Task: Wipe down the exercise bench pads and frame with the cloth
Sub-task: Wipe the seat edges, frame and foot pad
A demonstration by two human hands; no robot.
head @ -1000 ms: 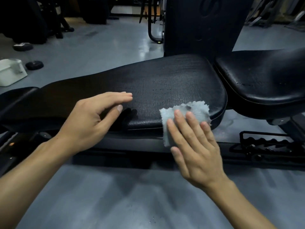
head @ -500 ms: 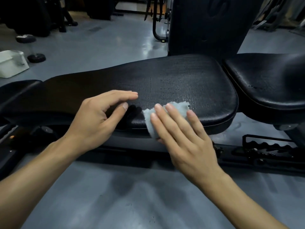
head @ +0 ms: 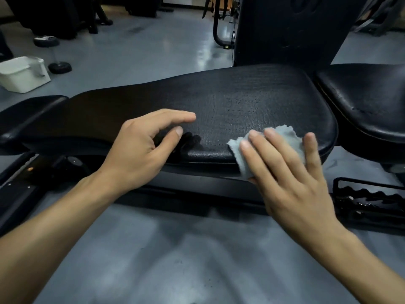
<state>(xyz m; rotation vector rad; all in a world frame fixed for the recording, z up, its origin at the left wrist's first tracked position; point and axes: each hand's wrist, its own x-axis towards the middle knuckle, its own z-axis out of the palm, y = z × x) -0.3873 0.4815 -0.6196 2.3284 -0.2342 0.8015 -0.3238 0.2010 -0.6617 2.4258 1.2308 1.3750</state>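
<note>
A long black textured bench pad (head: 230, 99) runs across the view, with a second black seat pad (head: 368, 99) to its right. A light blue cloth (head: 287, 139) lies over the long pad's near right edge. My right hand (head: 287, 172) presses it flat against the pad with straight, spread fingers. My left hand (head: 142, 148) rests on the pad's near edge to the left, fingers extended and relaxed, thumb apart. The black frame rail (head: 197, 194) runs below the pads.
A toothed adjustment bracket (head: 370, 194) sits low on the right. A tall black machine column (head: 285, 29) stands behind the bench. On the grey floor at far left are a white tub (head: 24, 73) and a small dumbbell (head: 52, 53).
My right hand has slid the cloth along the pad's near edge, first leftward, then back to the right. My left hand stays resting on the pad.
</note>
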